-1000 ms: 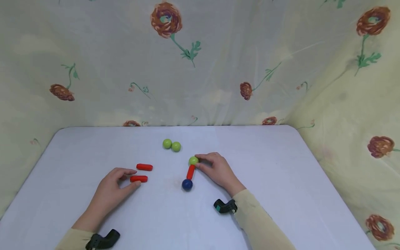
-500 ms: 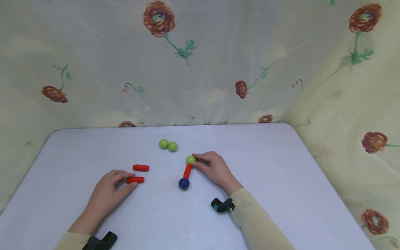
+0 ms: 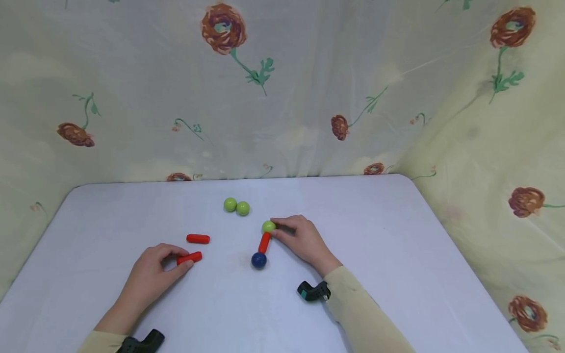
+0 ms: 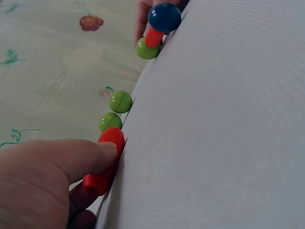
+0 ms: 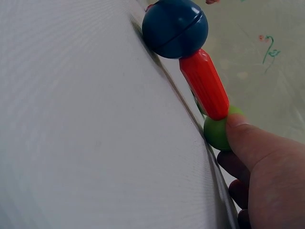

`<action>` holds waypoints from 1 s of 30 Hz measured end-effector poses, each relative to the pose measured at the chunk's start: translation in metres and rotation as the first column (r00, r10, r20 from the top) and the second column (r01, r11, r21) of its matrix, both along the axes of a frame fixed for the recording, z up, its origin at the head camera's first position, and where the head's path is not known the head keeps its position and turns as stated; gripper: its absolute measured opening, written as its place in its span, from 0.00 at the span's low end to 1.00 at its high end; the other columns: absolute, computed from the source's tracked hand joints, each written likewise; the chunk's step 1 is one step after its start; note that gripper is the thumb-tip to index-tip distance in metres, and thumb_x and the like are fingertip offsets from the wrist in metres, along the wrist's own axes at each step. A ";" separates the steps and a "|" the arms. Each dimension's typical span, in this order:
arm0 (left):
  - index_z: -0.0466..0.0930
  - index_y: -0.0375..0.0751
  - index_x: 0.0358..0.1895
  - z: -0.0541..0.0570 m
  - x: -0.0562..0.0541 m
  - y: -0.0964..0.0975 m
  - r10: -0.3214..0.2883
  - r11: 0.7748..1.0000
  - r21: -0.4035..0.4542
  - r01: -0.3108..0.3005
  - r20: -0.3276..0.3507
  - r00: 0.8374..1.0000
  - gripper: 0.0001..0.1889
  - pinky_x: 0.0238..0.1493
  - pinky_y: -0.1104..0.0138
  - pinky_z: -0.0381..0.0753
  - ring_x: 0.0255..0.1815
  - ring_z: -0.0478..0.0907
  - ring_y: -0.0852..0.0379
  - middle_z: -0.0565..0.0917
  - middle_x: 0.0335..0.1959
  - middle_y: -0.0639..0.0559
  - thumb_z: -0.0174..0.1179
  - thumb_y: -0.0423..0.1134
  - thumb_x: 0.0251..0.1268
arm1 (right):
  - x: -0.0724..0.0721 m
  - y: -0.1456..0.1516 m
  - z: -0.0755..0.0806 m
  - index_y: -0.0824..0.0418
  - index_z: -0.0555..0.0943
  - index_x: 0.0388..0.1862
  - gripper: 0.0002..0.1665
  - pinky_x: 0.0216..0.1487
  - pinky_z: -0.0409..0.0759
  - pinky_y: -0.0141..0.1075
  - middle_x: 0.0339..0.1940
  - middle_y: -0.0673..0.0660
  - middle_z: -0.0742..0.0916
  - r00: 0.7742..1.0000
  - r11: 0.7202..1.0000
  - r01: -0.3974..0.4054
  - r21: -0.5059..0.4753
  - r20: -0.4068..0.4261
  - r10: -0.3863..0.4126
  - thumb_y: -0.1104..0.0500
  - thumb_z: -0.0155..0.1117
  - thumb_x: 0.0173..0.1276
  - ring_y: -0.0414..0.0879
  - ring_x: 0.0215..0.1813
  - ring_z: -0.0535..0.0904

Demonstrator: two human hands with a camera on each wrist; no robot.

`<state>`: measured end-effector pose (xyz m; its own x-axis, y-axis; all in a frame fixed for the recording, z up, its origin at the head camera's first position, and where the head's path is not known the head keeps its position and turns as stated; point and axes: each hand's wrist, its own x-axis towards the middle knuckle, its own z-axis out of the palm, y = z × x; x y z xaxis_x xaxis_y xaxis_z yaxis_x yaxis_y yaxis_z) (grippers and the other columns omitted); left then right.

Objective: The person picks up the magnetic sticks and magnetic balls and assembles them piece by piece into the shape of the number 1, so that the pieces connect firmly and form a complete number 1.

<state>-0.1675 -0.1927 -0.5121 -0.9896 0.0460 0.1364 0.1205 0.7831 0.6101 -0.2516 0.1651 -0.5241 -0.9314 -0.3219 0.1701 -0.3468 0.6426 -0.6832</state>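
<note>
My left hand (image 3: 150, 273) pinches a red rod (image 3: 194, 256) between thumb and fingers at the left of the table; the rod is tilted slightly, its right end farther back. Just behind it lies a second red rod (image 3: 198, 239). Toward the middle, my right hand (image 3: 305, 242) holds a green ball (image 5: 217, 133) between thumb and fingertips. That ball meets one end of another red rod (image 5: 205, 85), whose other end meets a dark blue ball (image 5: 175, 27). In the head view this joined piece slants, with the blue ball (image 3: 259, 260) nearest me.
Two more green balls, a left one (image 3: 230, 204) and a right one (image 3: 243, 208), sit side by side farther back on the white table (image 3: 353, 220). Flower-patterned cloth (image 3: 282, 98) rises behind the table's far edge. Each wrist wears a black band-like device (image 3: 314, 291).
My left fingers have closed onto the nearer red rod, which has turned from level to a slight tilt. The right hand still holds the green ball. The head view has shifted a little.
</note>
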 end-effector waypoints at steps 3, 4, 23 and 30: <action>0.85 0.45 0.44 0.002 0.000 0.001 -0.009 1.000 -0.001 0.009 0.003 1.000 0.13 0.45 0.54 0.75 0.43 0.75 0.51 0.83 0.40 0.52 0.73 0.42 0.57 | 0.000 0.001 -0.001 0.40 0.83 0.59 0.24 0.57 0.74 0.38 0.49 0.33 0.84 1.000 1.000 0.008 0.003 0.003 -0.008 0.38 0.66 0.66 0.35 0.54 0.76; 0.85 0.44 0.45 0.002 0.000 0.002 -0.013 1.000 -0.003 0.013 0.001 1.000 0.14 0.46 0.53 0.75 0.44 0.75 0.50 0.83 0.40 0.52 0.73 0.42 0.57 | 0.000 0.001 -0.001 0.40 0.83 0.59 0.24 0.57 0.74 0.38 0.50 0.33 0.84 1.000 1.000 0.007 0.003 0.002 -0.007 0.38 0.66 0.66 0.35 0.54 0.76; 0.86 0.43 0.47 0.003 0.001 0.003 0.004 1.000 -0.030 -0.003 0.014 1.000 0.15 0.40 0.56 0.74 0.42 0.72 0.51 0.82 0.37 0.53 0.68 0.47 0.62 | 0.000 0.000 -0.001 0.42 0.83 0.60 0.24 0.58 0.74 0.40 0.50 0.35 0.84 1.000 1.000 -0.006 -0.014 0.001 0.006 0.39 0.67 0.66 0.37 0.55 0.76; 0.85 0.42 0.46 0.003 0.001 0.003 0.010 1.000 -0.001 -0.010 0.024 1.000 0.14 0.41 0.55 0.74 0.41 0.73 0.51 0.83 0.38 0.52 0.67 0.46 0.64 | -0.001 0.001 0.000 0.43 0.83 0.59 0.24 0.58 0.75 0.40 0.50 0.36 0.85 1.000 1.000 -0.012 -0.013 -0.010 0.012 0.40 0.67 0.66 0.37 0.55 0.77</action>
<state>-0.1668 -0.1900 -0.5087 -0.9930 0.0366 0.1126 0.0983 0.7848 0.6119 -0.2523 0.1661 -0.5242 -0.9258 -0.3305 0.1834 -0.3609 0.6291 -0.6885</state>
